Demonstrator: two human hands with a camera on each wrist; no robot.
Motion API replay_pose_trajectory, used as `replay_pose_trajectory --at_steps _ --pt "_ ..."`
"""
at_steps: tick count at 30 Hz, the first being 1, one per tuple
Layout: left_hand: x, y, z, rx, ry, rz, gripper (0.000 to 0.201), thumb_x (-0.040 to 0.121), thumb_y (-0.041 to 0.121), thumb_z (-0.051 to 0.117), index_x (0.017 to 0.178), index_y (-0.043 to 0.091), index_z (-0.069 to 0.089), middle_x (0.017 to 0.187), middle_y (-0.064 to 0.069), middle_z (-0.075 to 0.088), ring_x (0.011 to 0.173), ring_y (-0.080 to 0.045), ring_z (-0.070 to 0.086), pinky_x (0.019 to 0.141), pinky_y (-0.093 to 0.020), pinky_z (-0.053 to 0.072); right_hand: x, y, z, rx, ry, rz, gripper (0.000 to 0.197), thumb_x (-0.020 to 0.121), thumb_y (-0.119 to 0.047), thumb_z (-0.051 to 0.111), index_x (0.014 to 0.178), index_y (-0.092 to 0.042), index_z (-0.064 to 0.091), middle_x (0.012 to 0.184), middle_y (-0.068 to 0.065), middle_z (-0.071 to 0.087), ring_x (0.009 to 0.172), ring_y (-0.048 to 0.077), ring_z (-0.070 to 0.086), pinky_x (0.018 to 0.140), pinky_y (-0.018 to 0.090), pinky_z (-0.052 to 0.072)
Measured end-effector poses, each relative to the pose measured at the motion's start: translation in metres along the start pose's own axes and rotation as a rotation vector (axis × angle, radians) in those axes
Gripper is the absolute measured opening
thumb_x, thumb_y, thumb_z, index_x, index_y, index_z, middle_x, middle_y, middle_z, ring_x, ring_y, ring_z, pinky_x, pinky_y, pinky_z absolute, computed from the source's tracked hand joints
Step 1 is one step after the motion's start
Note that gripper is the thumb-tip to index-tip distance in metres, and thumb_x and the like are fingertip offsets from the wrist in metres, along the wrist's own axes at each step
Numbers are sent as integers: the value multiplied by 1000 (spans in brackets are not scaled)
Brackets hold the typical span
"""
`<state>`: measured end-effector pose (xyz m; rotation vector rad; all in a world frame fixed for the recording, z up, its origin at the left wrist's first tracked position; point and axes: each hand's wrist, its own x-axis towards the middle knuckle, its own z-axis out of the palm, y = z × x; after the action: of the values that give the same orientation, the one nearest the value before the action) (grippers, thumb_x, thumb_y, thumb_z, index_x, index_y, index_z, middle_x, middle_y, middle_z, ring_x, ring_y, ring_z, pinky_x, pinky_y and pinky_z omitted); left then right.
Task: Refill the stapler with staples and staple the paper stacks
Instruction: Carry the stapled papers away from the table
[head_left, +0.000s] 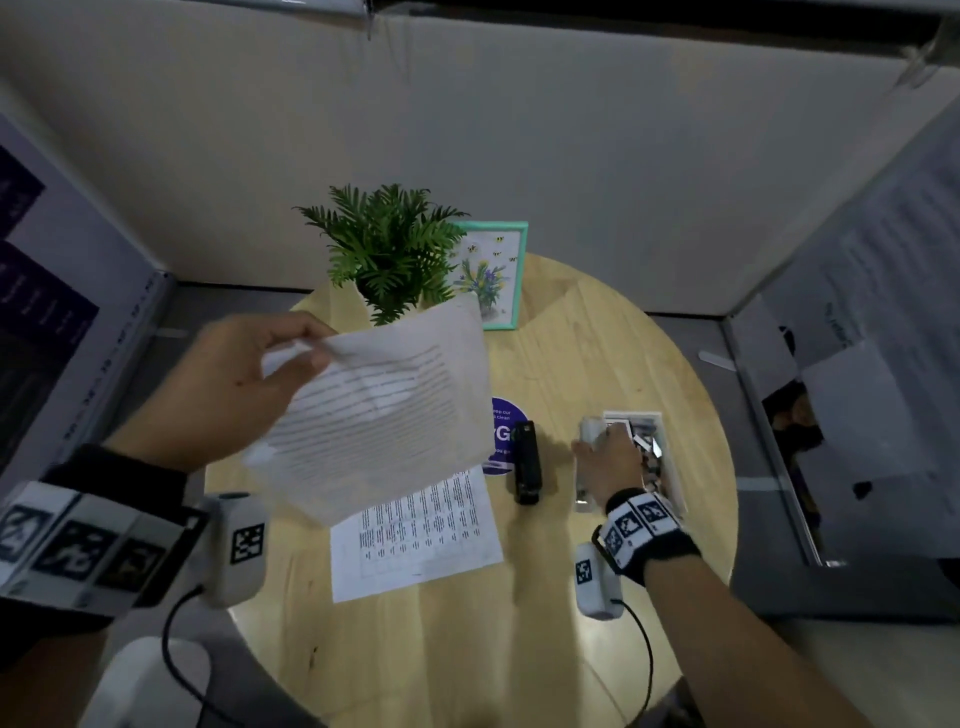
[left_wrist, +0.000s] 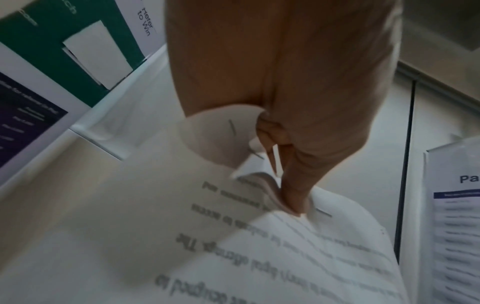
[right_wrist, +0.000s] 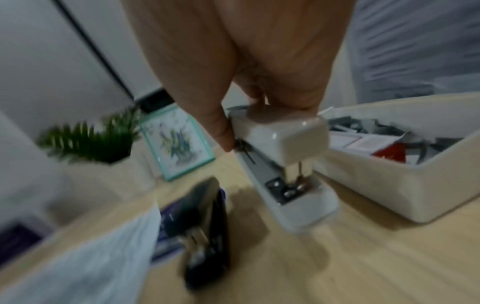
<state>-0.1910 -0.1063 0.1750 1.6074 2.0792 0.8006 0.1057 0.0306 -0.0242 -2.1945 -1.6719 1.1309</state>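
Two hands are engaged. Left hand (head_left: 228, 384): thumb and fingers pinch the corner of a printed paper stack (head_left: 379, 410), which is raised above the left half of the round wooden table (head_left: 597, 353); in the left wrist view a staple (left_wrist: 232, 127) shows in the curled corner beside the fingers (left_wrist: 293, 193). Right hand (right_wrist: 249, 67): fingers curl over the top of a white stapler (right_wrist: 283, 164), thumb on its left side. The stapler's nose tilts down toward the table, just left of a white tray (right_wrist: 405, 189) of loose staples and small boxes, on the right half of the table.

A second paper stack (head_left: 415, 535) lies flat on the table, partly below the raised stack. A black stapler (head_left: 527, 462) lies between this stack and the right hand, partly on a purple sticker (head_left: 506, 415). At the far edge stand a potted fern (head_left: 387, 249) and a teal picture frame (head_left: 493, 273).
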Motion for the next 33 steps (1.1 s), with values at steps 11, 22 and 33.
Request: replay_pose_trajectory --at_steps 11,22,33 --pt "2 3 5 1 -59 6 12 90 13 61 87 20 70 94 28 63 75 15 59 67 3 38 21 7 37 -383 12 -104 50 92 -45 47 117 -2 53 118 21 57 110 38 55 90 45 49" --pt "10 -18 -46 -104 53 -38 10 92 16 59 92 18 69 70 26 66 66 17 58 63 4 39 -82 -90 18 437 -684 -483 38 71 -32 79 104 -18 69 99 -10 76 102 19 70 84 29 58" --pt "-35 -202 -123 -545 172 -525 76 81 49 66 145 23 33 126 6 58 109 -14 60 83 -33 52 -177 -216 168 673 -392 -426 21 93 -8 55 110 -18 63 98 -14 67 92 1 64 78 16 53"
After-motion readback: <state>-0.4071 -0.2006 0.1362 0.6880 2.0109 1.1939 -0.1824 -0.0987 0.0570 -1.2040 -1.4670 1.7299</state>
